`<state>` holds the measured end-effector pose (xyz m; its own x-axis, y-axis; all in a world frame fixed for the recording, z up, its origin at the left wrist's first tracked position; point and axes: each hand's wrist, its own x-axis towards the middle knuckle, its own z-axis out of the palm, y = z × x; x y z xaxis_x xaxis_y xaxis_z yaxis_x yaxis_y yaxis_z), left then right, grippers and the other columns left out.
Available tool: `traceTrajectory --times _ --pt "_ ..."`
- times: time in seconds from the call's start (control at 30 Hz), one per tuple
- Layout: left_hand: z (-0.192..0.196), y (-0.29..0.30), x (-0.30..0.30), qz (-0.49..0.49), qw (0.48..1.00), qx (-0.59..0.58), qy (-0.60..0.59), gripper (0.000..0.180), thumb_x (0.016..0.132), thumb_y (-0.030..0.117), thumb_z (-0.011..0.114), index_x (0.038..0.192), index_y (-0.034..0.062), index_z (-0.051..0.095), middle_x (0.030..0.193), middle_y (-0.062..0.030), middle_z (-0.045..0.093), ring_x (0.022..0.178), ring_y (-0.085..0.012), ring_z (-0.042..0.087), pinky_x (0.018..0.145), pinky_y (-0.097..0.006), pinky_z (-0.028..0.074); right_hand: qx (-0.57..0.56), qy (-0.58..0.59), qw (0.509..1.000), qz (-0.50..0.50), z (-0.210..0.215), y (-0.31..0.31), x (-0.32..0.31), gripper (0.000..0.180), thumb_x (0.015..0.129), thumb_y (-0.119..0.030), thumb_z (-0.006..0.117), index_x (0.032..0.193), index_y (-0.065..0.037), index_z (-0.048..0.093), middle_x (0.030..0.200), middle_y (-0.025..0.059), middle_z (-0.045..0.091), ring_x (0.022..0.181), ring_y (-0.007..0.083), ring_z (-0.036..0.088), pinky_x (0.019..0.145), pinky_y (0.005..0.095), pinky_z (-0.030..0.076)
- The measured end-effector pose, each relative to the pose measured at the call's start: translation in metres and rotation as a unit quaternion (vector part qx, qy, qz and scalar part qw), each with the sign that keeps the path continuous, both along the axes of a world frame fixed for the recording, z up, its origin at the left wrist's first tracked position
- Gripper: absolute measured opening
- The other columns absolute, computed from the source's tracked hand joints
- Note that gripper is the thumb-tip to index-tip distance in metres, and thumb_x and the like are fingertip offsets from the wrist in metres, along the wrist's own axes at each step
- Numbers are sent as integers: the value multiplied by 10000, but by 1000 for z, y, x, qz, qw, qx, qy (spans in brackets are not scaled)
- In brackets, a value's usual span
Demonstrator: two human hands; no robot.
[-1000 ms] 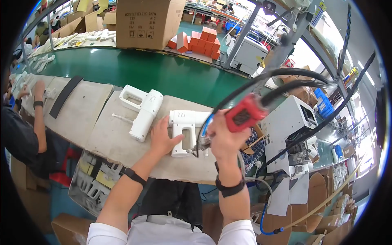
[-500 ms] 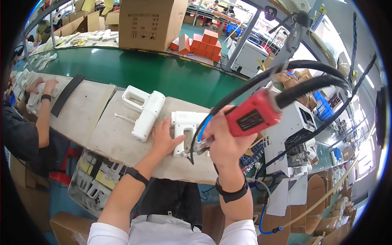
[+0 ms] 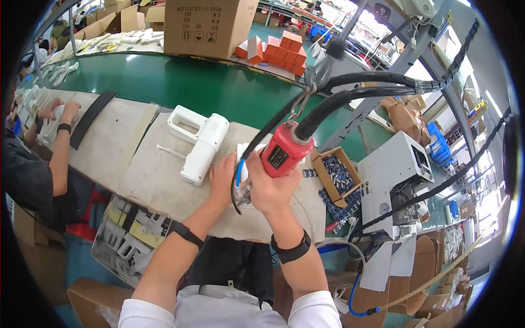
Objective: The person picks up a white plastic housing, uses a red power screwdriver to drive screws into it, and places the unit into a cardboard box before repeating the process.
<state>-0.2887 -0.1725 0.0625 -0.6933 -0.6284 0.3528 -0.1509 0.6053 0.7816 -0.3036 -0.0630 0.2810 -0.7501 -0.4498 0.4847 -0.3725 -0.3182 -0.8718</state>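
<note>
Right hand [image 3: 270, 188] has lowered the red screwdriver [image 3: 286, 150] onto the white housing [image 3: 243, 158]

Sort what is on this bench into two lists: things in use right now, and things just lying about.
In use:
- red powered screwdriver hung on black hoses, gripped by the right hand
- white plastic housing, mostly hidden, under the left hand

Lying about:
- second white plastic pistol-shaped housing
- small cardboard box of dark screws
- large brown carton
- orange boxes
- grey metal control unit

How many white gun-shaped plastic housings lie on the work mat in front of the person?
2: one white housing lies free beside the left hand; a second housing is mostly hidden under both hands and the red power screwdriver.
</note>
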Motion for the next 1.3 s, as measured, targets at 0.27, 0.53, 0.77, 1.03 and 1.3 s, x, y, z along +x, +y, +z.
traceTrajectory --times 0.27,0.53,0.77,1.03,1.3 --pt "-1 -5 3 -46 996 30 74 898 690 314 788 1419 28 348 1339 -189 459 1234 -362 456 998 -485 398 -48 -16 999 -17 52 21 -12 132 862 -94 663 881 17 596 652 25 594 481 74 511 444 213 397" --pt "89 45 133 22 961 274 27 904 655 -26 664 1472 22 281 1405 -162 400 1072 -261 557 869 -358 503 36 232 958 -163 6 124 -6 514 793 -83 715 1236 32 480 1127 123 578 1066 236 566 923 373 444" --pt "127 41 229 -155 918 364 17 1037 609 146 792 1473 -22 245 1417 -172 409 1122 -273 547 898 -375 480 418 18 905 76 -87 185 53 747 795 -336 731 1369 -4 385 1335 235 484 1183 373 527 983 414 436" --pt "122 52 186 -252 939 226 -60 774 794 59 735 1412 -76 289 1425 -261 377 1155 -319 505 921 -425 473 308 -269 886 218 -101 308 68 691 819 -258 724 1394 -17 425 1240 126 602 1103 200 577 955 328 457" --pt "30 -62 128 18 984 -155 -88 626 876 134 629 1453 126 386 1494 -170 326 1362 -304 341 1062 -428 334 132 -602 757 -218 -137 595 199 515 833 -205 681 1274 21 540 1093 126 659 953 221 650 802 362 540"
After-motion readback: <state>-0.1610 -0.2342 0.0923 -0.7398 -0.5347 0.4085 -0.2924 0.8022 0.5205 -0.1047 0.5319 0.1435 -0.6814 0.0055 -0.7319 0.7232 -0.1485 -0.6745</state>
